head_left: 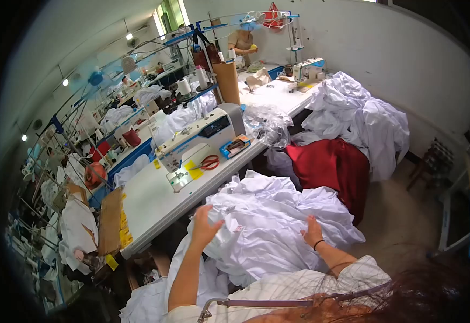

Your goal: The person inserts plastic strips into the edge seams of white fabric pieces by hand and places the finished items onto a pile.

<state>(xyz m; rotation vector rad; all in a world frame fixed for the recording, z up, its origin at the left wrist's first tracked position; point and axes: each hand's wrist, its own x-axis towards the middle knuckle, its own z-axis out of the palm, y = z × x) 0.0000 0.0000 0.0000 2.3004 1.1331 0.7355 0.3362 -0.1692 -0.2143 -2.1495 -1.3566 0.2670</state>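
Observation:
A large heap of white fabric point(270, 223) lies in front of me, bunched in loose folds. At its left side is my left hand point(207, 226), thumb and fingers apart, holding nothing visible; whether it touches the cloth is hard to tell. My right hand point(312, 232) rests against the heap's right side with its fingers stretched out. A dark band point(318, 244) circles the right wrist. Beyond the heap, deep red cloth point(332, 169) hangs down, and more white cloth point(359, 116) is piled behind it.
A white sewing table point(154, 207) carries a sewing machine point(202, 134), red-handled scissors point(209, 162) and a small box point(235, 146). Crumpled clear plastic point(270, 126) sits at its far end. Another person point(241, 43) is near a second machine point(307, 72). A stool point(433, 161) stands right.

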